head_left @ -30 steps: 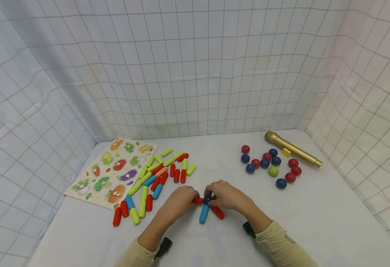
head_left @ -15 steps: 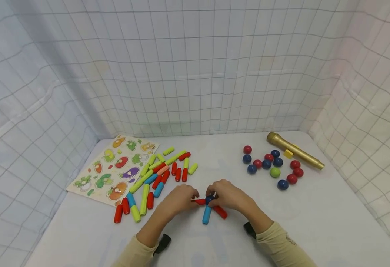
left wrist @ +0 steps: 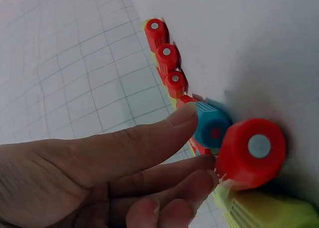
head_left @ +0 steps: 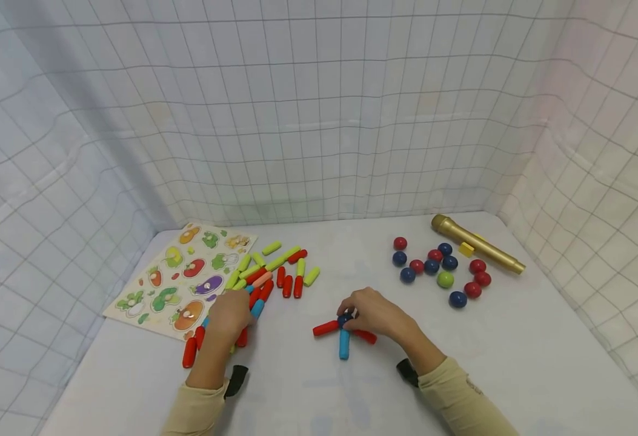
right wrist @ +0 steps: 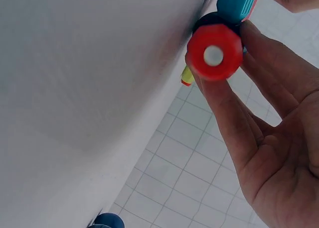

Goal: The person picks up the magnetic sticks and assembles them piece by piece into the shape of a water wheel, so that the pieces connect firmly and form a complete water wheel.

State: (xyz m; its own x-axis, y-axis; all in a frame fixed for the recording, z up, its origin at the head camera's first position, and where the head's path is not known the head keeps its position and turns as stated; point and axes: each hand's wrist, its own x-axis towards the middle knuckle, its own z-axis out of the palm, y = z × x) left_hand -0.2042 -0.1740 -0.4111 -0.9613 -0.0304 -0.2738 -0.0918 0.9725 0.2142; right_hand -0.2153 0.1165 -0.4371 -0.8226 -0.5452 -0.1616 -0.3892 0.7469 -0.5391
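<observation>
My right hand (head_left: 373,312) pinches a dark blue ball (head_left: 344,320) between thumb and fingers at the table's middle. From this ball stick out a red rod (head_left: 326,329) to the left, a light blue rod (head_left: 343,345) towards me and another red rod (head_left: 366,336) to the right. In the right wrist view that right red rod (right wrist: 214,51) shows its pale round end. My left hand (head_left: 228,318) is over the pile of rods, thumb and fingers apart. By its fingertips are a red rod (left wrist: 251,153), a blue rod (left wrist: 213,123) and a yellow-green rod (left wrist: 274,210).
Several more rods, such as a yellow-green one (head_left: 312,277), lie left of centre. A vegetable picture board (head_left: 157,275) lies at the far left. Several balls, one of them green (head_left: 446,279), and a gold toy microphone (head_left: 477,242) lie at the back right.
My left hand has let go of the left red rod and moved left to the pile. My right hand still holds the ball, and the joined piece has turned slightly.
</observation>
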